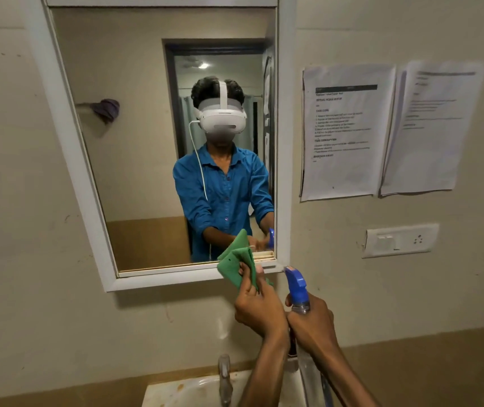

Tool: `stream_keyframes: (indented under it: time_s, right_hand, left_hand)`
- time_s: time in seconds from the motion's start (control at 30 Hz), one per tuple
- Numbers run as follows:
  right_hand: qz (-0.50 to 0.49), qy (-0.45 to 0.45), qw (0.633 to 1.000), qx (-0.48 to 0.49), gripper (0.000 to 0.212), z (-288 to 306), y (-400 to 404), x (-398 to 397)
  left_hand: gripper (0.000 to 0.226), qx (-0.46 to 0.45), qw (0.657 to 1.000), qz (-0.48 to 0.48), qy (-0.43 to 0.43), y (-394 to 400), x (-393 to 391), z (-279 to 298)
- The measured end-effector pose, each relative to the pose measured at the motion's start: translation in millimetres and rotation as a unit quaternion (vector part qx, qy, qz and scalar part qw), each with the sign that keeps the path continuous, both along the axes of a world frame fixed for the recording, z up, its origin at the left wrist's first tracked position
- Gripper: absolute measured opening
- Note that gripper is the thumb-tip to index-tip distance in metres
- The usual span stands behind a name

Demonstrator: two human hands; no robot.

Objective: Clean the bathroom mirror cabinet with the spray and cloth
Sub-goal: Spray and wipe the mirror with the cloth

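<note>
On the beige wall at left, the mirror cabinet (158,136) with its white frame tilts across the view, its glass reflecting a person in a blue shirt wearing a white headset, a purple cloth on a wall hook, and a dark doorway behind. Below the cabinet, at the bottom edge, a metal tap (225,380) stands over the stained white basin (176,392). At the cabinet's lower right corner, the left hand (260,311) pinches a folded green cloth (236,267) between thumb and curled fingers, the cloth raised in front of the bottom frame rail and overlapping the glass edge. Just beside it, touching at the knuckles, the right hand (312,323) is wrapped round the neck of the spray bottle (298,289), whose blue trigger head points up and left toward the frame corner; whether a finger lies on the trigger cannot be told. The bottle's clear body runs down behind the right forearm. Farther right, two printed paper sheets (343,130) are stuck to the wall, and beneath them sits a white switch and socket plate (400,240)
</note>
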State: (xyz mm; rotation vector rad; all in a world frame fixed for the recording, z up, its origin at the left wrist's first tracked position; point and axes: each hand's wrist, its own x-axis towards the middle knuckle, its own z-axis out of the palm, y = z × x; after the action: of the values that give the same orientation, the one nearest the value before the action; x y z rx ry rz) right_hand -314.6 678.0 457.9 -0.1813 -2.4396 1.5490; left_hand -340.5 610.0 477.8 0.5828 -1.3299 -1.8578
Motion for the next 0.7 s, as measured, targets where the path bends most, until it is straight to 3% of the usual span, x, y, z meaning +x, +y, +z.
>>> stream_keyframes:
  time_s: [0.1,0.2,0.27,0.33,0.4,0.47,0.53,0.6,0.7]
  right_hand:
    - [0.021,0.006,1.000,-0.006,0.023,1.8,7.5,-2.0]
    - [0.031,0.010,0.998,-0.047,0.030,4.4,14.0,-1.5]
    - [0.030,0.011,0.995,-0.097,0.031,6.7,19.8,1.1]
    - [0.030,0.022,0.990,-0.135,0.031,9.9,26.5,5.6]
    - [0.030,0.038,0.986,-0.158,0.030,14.8,34.1,13.2]
    - [0.028,0.048,0.984,-0.171,0.030,18.6,41.6,23.0]
    - [0.030,0.055,0.982,-0.178,0.030,20.5,47.7,32.7]
    - [0.040,0.053,0.981,-0.183,0.029,20.5,50.3,41.1]
    - [0.050,0.046,0.980,-0.189,0.029,20.1,48.4,50.2]
  left_hand:
    - [0.029,0.135,0.990,-0.023,0.017,6.6,-3.6,7.7]
    - [0.026,0.280,0.957,-0.063,0.039,7.0,-3.1,17.2]
    - [0.022,0.292,0.952,-0.081,0.039,-2.3,3.0,20.0]
    - [0.019,0.188,0.980,-0.061,0.007,-19.5,14.6,18.8]
    - [0.016,-0.051,0.998,-0.026,-0.009,-41.2,28.3,18.3]
    - [0.021,-0.305,0.951,-0.016,-0.042,-59.5,38.8,22.1]
    - [0.019,-0.488,0.866,-0.044,-0.099,-71.2,42.0,29.1]
    - [0.020,-0.594,0.792,-0.075,-0.119,-76.2,41.1,33.6]
    - [0.017,-0.628,0.769,-0.107,-0.055,-72.6,34.2,35.0]
